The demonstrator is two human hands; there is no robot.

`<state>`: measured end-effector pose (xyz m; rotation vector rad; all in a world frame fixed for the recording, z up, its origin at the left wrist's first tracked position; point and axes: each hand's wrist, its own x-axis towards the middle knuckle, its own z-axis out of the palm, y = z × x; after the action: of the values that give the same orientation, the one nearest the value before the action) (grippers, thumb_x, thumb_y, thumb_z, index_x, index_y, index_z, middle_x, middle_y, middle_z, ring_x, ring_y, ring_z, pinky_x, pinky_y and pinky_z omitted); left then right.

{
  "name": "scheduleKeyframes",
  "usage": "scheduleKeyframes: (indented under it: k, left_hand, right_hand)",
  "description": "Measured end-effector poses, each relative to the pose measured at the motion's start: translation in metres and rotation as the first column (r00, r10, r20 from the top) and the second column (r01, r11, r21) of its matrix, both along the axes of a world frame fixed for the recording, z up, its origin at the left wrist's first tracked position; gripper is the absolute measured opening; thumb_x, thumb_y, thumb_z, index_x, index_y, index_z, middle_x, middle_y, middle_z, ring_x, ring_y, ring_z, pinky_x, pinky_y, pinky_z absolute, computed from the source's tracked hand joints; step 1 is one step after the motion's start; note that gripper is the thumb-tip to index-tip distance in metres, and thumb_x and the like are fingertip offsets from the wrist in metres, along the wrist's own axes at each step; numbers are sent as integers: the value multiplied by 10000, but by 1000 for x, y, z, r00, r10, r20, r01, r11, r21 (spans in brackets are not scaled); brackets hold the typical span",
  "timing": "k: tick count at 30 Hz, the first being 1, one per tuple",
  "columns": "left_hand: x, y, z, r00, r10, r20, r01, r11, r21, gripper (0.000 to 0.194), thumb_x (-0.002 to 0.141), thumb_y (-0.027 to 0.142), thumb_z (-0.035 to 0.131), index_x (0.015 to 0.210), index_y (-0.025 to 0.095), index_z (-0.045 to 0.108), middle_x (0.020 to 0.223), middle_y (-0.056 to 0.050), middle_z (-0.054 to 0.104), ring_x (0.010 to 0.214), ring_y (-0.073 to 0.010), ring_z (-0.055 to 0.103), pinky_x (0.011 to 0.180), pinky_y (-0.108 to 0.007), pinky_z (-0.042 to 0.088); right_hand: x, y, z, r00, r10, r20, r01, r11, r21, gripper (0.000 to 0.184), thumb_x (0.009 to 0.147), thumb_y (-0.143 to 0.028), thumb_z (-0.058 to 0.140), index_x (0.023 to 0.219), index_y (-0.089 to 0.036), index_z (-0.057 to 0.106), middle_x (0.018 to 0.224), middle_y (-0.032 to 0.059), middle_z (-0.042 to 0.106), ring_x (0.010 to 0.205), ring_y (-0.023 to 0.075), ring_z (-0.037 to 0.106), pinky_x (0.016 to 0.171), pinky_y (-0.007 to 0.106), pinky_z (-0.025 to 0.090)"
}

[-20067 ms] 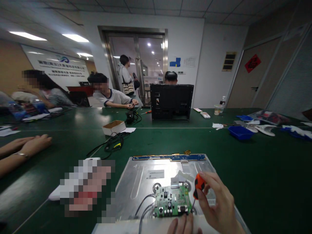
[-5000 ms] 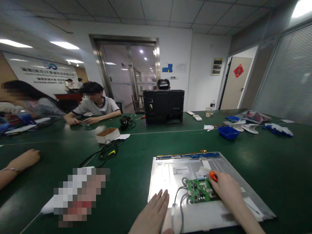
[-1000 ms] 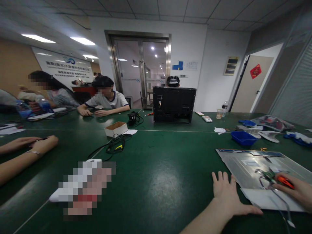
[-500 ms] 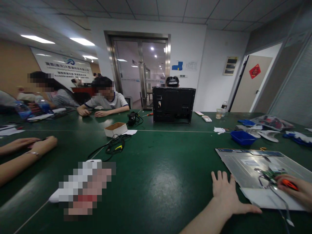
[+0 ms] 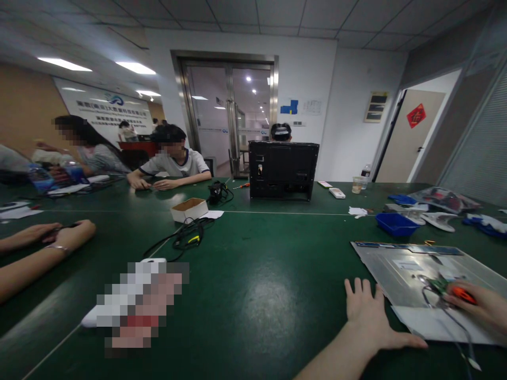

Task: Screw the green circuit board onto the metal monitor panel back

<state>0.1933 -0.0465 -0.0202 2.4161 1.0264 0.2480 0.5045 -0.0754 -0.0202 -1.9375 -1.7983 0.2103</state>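
Observation:
My left hand point(image 5: 370, 317) lies flat on the green table point(image 5: 253, 274), fingers spread, its thumb touching the near left edge of a silver metal panel point(image 5: 400, 266). My right hand point(image 5: 481, 309) is closed round an orange-handled screwdriver point(image 5: 459, 293) at the lower right. The tool's tip sits at a small green circuit board point(image 5: 438, 285) mounted on the panel. Grey wires point(image 5: 447, 316) run from the board toward me. A blue strip point(image 5: 407, 247) edges the far side of the panel.
A black monitor housing point(image 5: 283, 169) stands upright mid-table with a person behind it. A cardboard box point(image 5: 189, 209), black cables point(image 5: 186, 235), a blue tray point(image 5: 396, 224) and white parts point(image 5: 438, 220) lie around. Other people sit at the left; someone's forearms point(image 5: 39, 248) rest nearby.
Over the last second nearly nothing has moved. Compared with five seconds ago my view has turned left, so the panel sits at the right edge, and my left hand has slid off it.

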Motion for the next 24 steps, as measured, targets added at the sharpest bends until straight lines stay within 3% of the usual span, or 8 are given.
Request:
scheduleKeyframes:
  k: [5, 10, 14, 19, 24]
  left_hand:
    - [-2, 0, 0, 1000, -11, 1, 11, 1000, -9, 1218, 657, 913, 471, 1562, 130, 244, 1613, -173, 211, 1479, -397, 120, 1182, -569, -6]
    - [-5, 1, -2, 999, -44, 26, 45, 998, -35, 1218, 656, 928, 451, 1564, 144, 240, 1625, -168, 160, 1496, -380, 62, 1177, -555, -65]
    - [-5, 0, -3, 998, -52, 42, 54, 998, -38, 1175, 670, 916, 453, 1562, 175, 258, 1623, -164, 177, 1494, -380, 75, 1172, -568, -71]
    - [-4, -5, -2, 999, 22, 45, -24, 999, 39, 1256, 665, 877, 535, 1549, 39, 230, 1563, -236, 291, 1432, -402, 237, 1196, -542, 10]
    - [-15, -21, 5, 999, 52, 2, -51, 985, 165, 872, 832, 672, 533, 1405, 17, 486, 1398, -250, 495, 1316, -380, 396, 1189, -544, 101]
  right_hand:
    - [-21, 23, 12, 997, -58, 55, 62, 995, -80, 302, 679, -547, 504, 686, -275, 634, 788, 196, 732, 732, 397, 683, 679, 490, 518]
    - [-73, 31, 20, 987, -44, 155, 53, 997, -54, 417, 731, -595, 488, 759, -221, 670, 829, 162, 756, 785, 359, 704, 708, 415, 513]
    - [-116, 34, 19, 978, 34, 205, 2, 985, -172, 477, 877, -557, 394, 633, -231, 643, 679, 126, 737, 678, 313, 704, 623, 372, 489]
    - [-150, 37, 14, 908, -65, 415, 158, 968, -195, 488, 919, -535, 442, 627, -204, 651, 706, 165, 733, 718, 336, 727, 615, 375, 494]
    - [-158, 41, 10, 865, -162, 475, 243, 963, -114, 427, 912, -464, 504, 695, -162, 714, 754, 186, 740, 764, 349, 737, 637, 384, 513]
